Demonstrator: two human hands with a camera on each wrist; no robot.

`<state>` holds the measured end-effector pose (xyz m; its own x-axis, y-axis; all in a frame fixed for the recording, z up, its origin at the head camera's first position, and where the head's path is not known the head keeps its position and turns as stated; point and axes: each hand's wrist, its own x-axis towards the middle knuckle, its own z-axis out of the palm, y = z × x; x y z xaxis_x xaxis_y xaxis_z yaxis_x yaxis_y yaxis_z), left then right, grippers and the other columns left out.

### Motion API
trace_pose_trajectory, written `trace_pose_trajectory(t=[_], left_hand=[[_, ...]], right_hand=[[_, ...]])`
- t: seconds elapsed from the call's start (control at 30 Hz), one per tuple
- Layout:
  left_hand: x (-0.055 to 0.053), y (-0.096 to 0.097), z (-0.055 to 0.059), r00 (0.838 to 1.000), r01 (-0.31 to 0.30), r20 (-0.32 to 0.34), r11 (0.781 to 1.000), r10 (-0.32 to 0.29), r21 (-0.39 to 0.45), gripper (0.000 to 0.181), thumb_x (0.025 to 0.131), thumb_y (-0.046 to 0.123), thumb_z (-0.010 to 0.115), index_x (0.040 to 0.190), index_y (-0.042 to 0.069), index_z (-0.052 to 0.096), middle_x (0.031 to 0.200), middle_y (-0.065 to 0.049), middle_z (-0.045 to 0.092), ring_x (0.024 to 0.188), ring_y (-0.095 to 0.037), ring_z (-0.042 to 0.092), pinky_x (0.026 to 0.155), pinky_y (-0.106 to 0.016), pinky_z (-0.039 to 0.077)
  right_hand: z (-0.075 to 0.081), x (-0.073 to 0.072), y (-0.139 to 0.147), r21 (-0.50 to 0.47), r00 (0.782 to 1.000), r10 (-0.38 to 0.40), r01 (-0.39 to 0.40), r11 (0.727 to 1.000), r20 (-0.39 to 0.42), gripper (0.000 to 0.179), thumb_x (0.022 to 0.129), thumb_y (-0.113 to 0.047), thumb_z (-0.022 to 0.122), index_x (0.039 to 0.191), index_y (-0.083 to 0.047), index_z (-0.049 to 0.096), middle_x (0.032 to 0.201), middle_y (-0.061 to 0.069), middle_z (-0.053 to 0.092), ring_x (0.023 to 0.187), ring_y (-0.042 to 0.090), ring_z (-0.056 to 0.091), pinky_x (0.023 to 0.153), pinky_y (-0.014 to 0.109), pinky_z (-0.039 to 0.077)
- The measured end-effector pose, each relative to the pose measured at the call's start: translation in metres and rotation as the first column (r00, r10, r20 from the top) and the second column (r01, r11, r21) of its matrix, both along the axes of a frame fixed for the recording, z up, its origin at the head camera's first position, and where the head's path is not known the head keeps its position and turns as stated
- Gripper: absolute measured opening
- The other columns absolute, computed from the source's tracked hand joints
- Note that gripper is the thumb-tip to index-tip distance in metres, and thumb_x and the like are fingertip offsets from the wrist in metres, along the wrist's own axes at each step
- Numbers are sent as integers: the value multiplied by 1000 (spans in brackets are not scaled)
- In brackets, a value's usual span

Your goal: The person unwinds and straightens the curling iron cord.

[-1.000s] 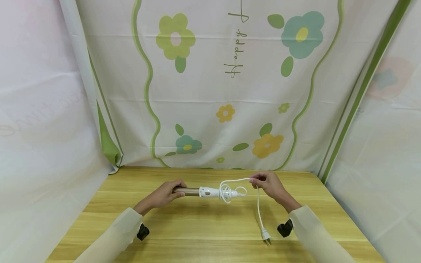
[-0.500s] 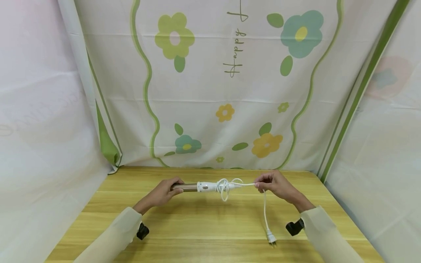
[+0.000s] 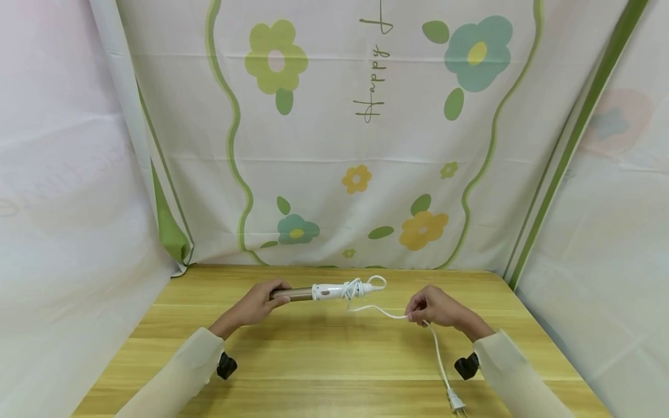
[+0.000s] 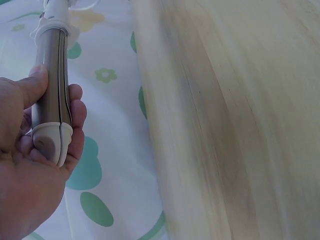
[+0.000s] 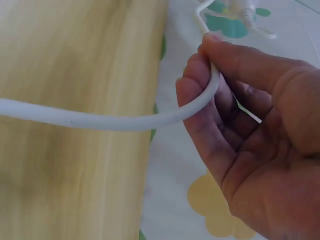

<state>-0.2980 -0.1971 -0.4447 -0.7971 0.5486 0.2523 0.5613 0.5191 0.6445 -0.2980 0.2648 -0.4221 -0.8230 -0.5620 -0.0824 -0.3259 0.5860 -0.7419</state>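
Observation:
A curling iron (image 3: 328, 291) with a white handle and a bronze barrel lies level above the table in the head view. My left hand (image 3: 257, 303) grips its barrel end; in the left wrist view the thumb and fingers wrap the barrel (image 4: 49, 85) just above its pale tip. White cord (image 3: 384, 313) is looped round the handle's far end and runs on to my right hand (image 3: 439, 307). There the thumb and fingertips pinch the cord (image 5: 150, 121), as the right wrist view shows. Past that hand the cord hangs toward the table's front, ending in a two-pronged plug (image 3: 456, 400).
A wood-grain table (image 3: 313, 360) spreads beneath both hands. Behind it hangs a white cloth (image 3: 313, 133) printed with flowers, and similar cloth closes in the left and right sides. Small black devices (image 3: 226, 366) sit at both wrists.
My right hand has drawn the cord rightward, then down toward the front, and the plug has shifted right and nearer. The handle end has risen slightly, and the cord's loops sit smaller around it.

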Motion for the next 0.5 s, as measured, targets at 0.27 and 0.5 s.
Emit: trace_pose_trajectory(t=[0.27, 0.5], left_hand=[[0, -1, 0, 1000, 5, 29, 1000, -5, 3, 22, 100, 29, 57, 116, 15, 62, 99, -2, 65, 75, -8, 51, 66, -25, 44], [2, -2, 2, 997, 41, 62, 999, -40, -17, 21, 101, 29, 56, 117, 17, 60, 101, 2, 64, 79, -8, 54, 71, -26, 46]], right_hand=[[-22, -6, 1, 50, 994, -100, 103, 993, -48, 10, 90, -6, 70, 87, 3, 73, 77, 22, 69, 61, 17, 60, 53, 29, 51], [-23, -10, 1, -48, 945, -282, 278, 959, -165, 12, 94, -14, 68, 94, -3, 73, 79, 15, 69, 66, 26, 63, 56, 31, 52]])
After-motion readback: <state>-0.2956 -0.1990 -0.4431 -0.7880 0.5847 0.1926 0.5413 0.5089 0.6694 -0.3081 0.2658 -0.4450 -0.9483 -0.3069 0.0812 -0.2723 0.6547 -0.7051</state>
